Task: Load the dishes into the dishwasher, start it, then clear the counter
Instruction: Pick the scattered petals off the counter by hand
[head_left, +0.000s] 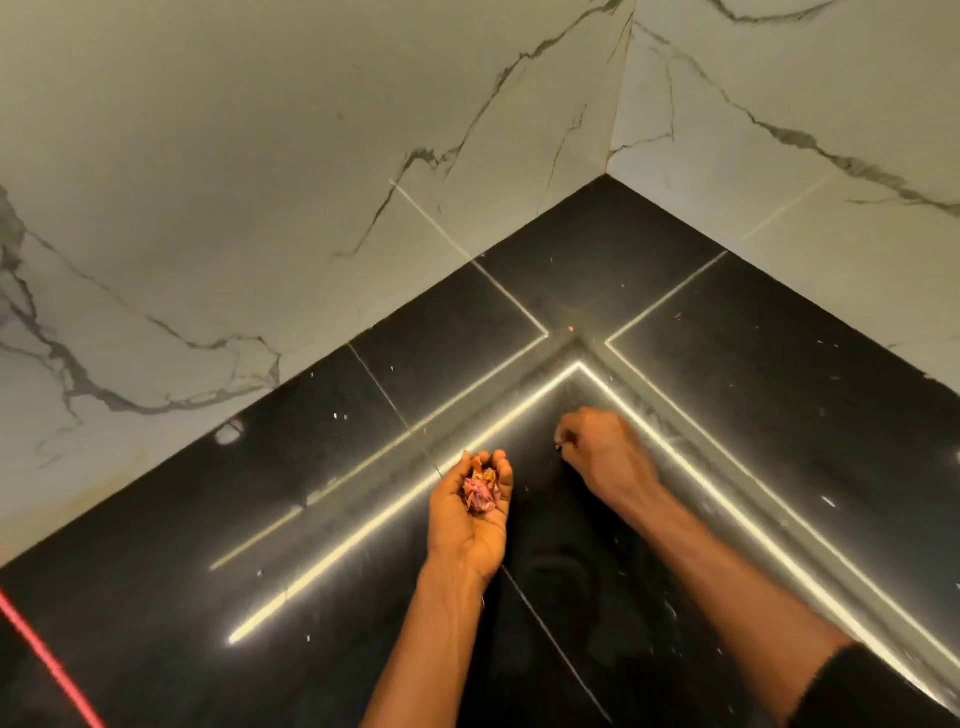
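Left hand (470, 512), palm up, cups pink scraps (480, 491), seemingly as a catch-bin. Right hand (602, 449), at its 2 o'clock, pinches a bit (558, 446) off the black surface (779, 389), probably to add it. Specks (828, 501) lie at 3 o'clock.

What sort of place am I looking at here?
Probably a kitchen: a glossy black counter meets marble-look wall tiles in a corner, and the left hand cups pinkish peel-like scraps.

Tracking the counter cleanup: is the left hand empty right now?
No, the left hand cups a small heap of pink peel scraps in its upturned palm above the black counter.
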